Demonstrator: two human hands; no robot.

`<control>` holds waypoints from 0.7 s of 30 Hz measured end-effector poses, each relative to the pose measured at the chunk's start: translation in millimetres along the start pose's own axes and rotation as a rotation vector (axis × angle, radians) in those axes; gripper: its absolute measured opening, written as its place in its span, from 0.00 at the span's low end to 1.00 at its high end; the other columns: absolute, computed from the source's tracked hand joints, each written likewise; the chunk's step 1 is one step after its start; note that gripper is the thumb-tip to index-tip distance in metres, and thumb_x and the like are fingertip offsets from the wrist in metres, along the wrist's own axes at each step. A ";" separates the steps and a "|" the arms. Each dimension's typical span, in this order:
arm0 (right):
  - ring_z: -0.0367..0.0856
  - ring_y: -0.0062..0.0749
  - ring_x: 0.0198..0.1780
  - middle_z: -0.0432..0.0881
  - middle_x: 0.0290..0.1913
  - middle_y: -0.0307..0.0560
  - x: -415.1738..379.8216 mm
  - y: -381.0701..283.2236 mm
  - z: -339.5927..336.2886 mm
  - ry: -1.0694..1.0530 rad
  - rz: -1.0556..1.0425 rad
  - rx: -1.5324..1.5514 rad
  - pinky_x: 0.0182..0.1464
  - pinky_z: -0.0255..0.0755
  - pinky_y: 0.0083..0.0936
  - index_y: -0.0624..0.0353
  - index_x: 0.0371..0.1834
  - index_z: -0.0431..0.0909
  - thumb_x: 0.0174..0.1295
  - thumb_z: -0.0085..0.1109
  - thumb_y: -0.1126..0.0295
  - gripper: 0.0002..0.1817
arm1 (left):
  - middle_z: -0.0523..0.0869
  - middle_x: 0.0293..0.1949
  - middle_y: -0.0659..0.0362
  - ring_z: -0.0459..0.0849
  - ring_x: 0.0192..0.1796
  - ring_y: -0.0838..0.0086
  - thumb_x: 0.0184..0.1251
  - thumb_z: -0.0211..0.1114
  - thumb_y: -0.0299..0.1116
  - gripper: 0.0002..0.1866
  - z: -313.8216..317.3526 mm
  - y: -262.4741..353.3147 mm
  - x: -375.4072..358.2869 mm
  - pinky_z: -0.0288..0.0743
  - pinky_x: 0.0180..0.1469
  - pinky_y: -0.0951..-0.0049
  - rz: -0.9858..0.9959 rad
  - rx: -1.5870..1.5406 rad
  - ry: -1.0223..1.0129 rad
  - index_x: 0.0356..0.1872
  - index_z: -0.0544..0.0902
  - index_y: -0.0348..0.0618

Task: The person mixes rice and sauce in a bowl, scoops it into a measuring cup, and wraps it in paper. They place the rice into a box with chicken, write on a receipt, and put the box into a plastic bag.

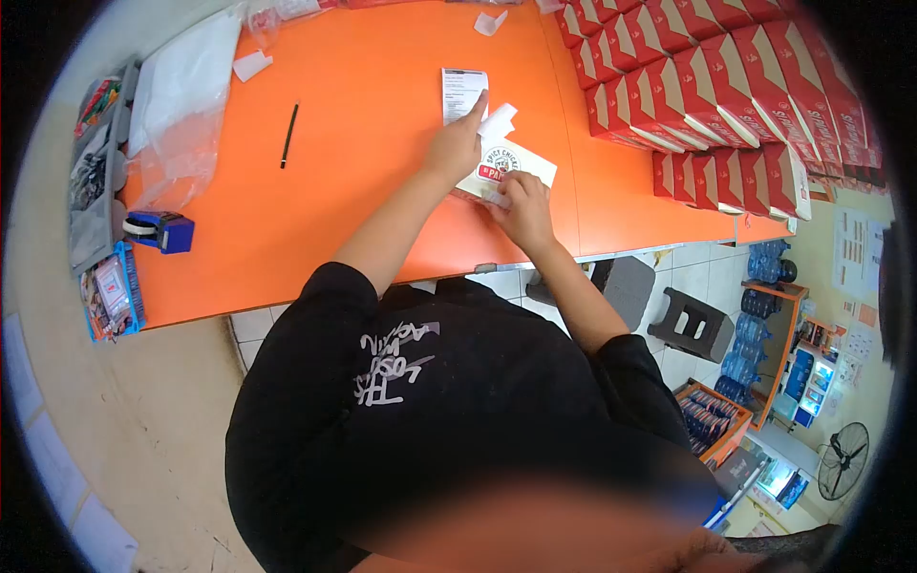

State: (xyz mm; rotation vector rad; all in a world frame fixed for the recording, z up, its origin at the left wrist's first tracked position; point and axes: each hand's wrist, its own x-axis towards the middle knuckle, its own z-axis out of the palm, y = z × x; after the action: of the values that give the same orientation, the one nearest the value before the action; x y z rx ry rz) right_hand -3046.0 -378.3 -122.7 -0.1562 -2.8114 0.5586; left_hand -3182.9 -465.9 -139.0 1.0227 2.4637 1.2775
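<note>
A white food box printed "SPICY CHICKEN" lies on the orange table in front of me. My left hand rests at its left side, the index finger stretched out over a printed paper slip; its other fingers are partly hidden. Between my hands, a crumpled white piece, paper or a flap, sticks up at the box's far edge. My right hand is closed over the box's near side, fingertips bunched beside the printed label. What those fingertips pinch is too small to make out.
Stacked red-and-white boxes fill the table's right side. A black pencil, a blue tape dispenser, plastic bags and a grey tray lie to the left. Dark stools stand on the floor at right.
</note>
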 end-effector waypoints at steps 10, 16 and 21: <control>0.58 0.42 0.58 0.62 0.56 0.50 25.9 19.3 -15.7 -0.197 0.127 0.010 0.51 0.50 0.46 0.52 0.45 0.67 0.18 0.72 0.50 0.43 | 0.78 0.36 0.45 0.77 0.34 0.54 0.50 0.48 0.23 0.31 -2.8 7.0 -0.1 0.70 0.35 0.57 -0.083 0.040 -0.054 0.60 0.56 0.49; 0.60 0.37 0.56 0.66 0.53 0.43 28.3 40.5 9.7 -0.172 0.309 -0.043 0.51 0.50 0.41 0.51 0.39 0.69 0.28 0.69 0.51 0.32 | 0.78 0.37 0.46 0.78 0.35 0.55 0.51 0.48 0.23 0.29 3.8 3.8 0.4 0.71 0.36 0.57 -0.053 0.016 0.000 0.59 0.58 0.49; 0.51 0.51 0.62 0.56 0.59 0.55 22.1 18.3 -24.0 -0.146 0.013 0.072 0.56 0.45 0.54 0.49 0.51 0.64 0.37 0.64 0.54 0.35 | 0.78 0.39 0.46 0.78 0.38 0.56 0.50 0.47 0.22 0.29 5.8 2.4 0.0 0.72 0.38 0.61 -0.051 0.017 0.043 0.58 0.60 0.49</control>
State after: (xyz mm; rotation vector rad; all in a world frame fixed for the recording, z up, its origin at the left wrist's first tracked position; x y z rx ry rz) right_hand -3059.4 -349.3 -103.1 -0.1237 -2.9274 0.7001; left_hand -3179.2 -461.2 -140.7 0.9393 2.5199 1.2775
